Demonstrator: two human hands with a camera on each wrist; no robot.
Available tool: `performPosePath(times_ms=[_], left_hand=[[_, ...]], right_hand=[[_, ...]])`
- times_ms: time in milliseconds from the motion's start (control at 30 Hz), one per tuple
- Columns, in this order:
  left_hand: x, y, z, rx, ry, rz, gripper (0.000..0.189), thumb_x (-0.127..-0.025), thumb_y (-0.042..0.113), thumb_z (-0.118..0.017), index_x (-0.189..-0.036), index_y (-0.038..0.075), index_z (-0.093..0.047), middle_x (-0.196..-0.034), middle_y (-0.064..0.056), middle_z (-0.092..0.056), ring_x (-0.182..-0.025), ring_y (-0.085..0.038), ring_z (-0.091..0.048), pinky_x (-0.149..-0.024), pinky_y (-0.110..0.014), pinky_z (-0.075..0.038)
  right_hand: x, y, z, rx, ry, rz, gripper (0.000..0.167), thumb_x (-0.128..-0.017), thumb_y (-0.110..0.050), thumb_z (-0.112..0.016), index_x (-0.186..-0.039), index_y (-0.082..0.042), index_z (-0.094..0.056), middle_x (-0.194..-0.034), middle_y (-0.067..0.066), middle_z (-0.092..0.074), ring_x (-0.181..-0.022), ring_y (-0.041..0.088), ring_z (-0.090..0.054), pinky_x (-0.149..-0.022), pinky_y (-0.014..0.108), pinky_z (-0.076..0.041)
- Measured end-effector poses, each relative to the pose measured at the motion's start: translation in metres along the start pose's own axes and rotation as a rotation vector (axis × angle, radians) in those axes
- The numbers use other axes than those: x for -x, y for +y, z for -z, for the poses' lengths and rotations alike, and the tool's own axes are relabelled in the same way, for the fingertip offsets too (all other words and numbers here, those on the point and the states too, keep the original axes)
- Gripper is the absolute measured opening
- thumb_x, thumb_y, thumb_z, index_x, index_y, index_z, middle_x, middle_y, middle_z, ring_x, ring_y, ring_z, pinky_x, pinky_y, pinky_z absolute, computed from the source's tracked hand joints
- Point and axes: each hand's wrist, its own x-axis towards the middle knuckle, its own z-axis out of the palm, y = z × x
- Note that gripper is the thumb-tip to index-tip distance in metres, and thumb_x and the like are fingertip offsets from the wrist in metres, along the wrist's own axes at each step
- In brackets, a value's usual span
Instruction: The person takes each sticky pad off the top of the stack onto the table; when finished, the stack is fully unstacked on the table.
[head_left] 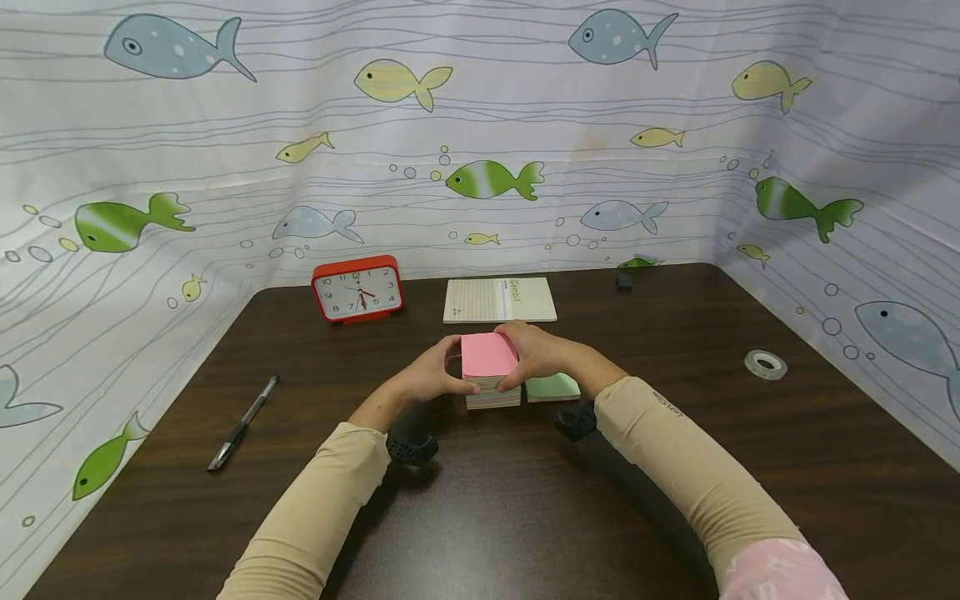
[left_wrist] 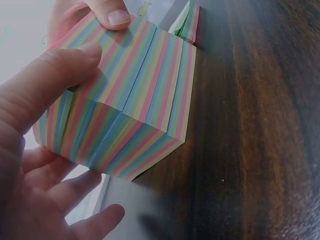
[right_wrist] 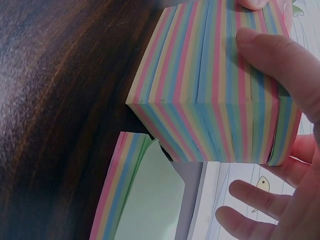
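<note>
A tall stack of sticky notes (head_left: 487, 358) stands near the middle of the table, its top sheet pink. In the left wrist view its sides (left_wrist: 145, 85) show bands of pink, yellow, green and blue. My left hand (head_left: 429, 373) grips the stack from the left, thumb on the near face and fingers behind. From the right, my right hand (head_left: 538, 350) holds its upper part the same way, the thumb (right_wrist: 272, 55) pressing the near face. Just right of the stack lies a low sticky note pad (head_left: 553, 387) with a green top, partly behind my right wrist.
Behind the stack lies a notebook (head_left: 500, 300), with a red alarm clock (head_left: 358, 289) to its left. A pen (head_left: 243, 423) lies at the left and a tape roll (head_left: 765, 365) at the right. A small dark block (head_left: 624, 282) sits near the fish-print curtain (head_left: 517, 117).
</note>
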Motion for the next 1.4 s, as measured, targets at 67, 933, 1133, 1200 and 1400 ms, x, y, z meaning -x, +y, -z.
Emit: performPosePath(times_ms=[67,933,1133,1200,1400], left_hand=[[0.000,-0.001,0.000,0.000,-0.002,0.003,0.085,-0.067,0.022,-0.076,-0.132,0.005,-0.025,-0.135,-0.012,-0.029,-0.122,-0.029,-0.030,-0.094,-0.043,-0.030],[0.000,-0.003,-0.001,-0.006,0.000,-0.017,0.083,-0.067,0.016,-0.075,-0.132,0.005,-0.024,-0.134,-0.011,-0.031,-0.121,-0.026,-0.031,-0.095,-0.042,-0.030],[0.001,-0.003,-0.002,-0.009,0.002,-0.010,0.081,-0.068,0.015,-0.075,-0.131,0.004,-0.025,-0.133,-0.012,-0.031,-0.121,-0.027,-0.031,-0.095,-0.040,-0.030],[0.001,-0.003,-0.001,-0.007,0.001,-0.007,0.080,-0.068,0.015,-0.075,-0.130,0.004,-0.026,-0.132,-0.012,-0.032,-0.122,-0.027,-0.031,-0.095,-0.041,-0.030],[0.001,-0.002,-0.001,-0.006,0.004,0.008,0.079,-0.068,0.015,-0.075,-0.129,0.006,-0.027,-0.133,-0.011,-0.031,-0.123,-0.028,-0.029,-0.095,-0.042,-0.029]], right_hand=[[0.000,0.000,0.000,0.001,0.000,0.001,0.084,-0.059,-0.033,-0.078,-0.125,-0.001,-0.036,-0.109,0.008,-0.043,-0.093,0.020,-0.042,-0.076,0.031,-0.040],[0.002,-0.003,0.003,0.035,-0.001,0.014,0.084,-0.060,-0.035,-0.078,-0.124,0.000,-0.037,-0.109,0.009,-0.045,-0.092,0.021,-0.041,-0.074,0.032,-0.040],[0.006,-0.002,0.005,0.049,-0.009,-0.003,0.085,-0.060,-0.036,-0.078,-0.125,0.000,-0.037,-0.109,0.008,-0.045,-0.093,0.021,-0.041,-0.075,0.032,-0.039],[0.007,0.000,0.006,0.055,-0.008,-0.007,0.085,-0.060,-0.036,-0.078,-0.125,0.000,-0.037,-0.109,0.008,-0.045,-0.093,0.020,-0.041,-0.076,0.033,-0.039],[0.012,0.006,0.009,0.071,0.000,-0.007,0.083,-0.060,-0.035,-0.077,-0.124,0.001,-0.037,-0.108,0.008,-0.046,-0.092,0.019,-0.043,-0.075,0.032,-0.040]])
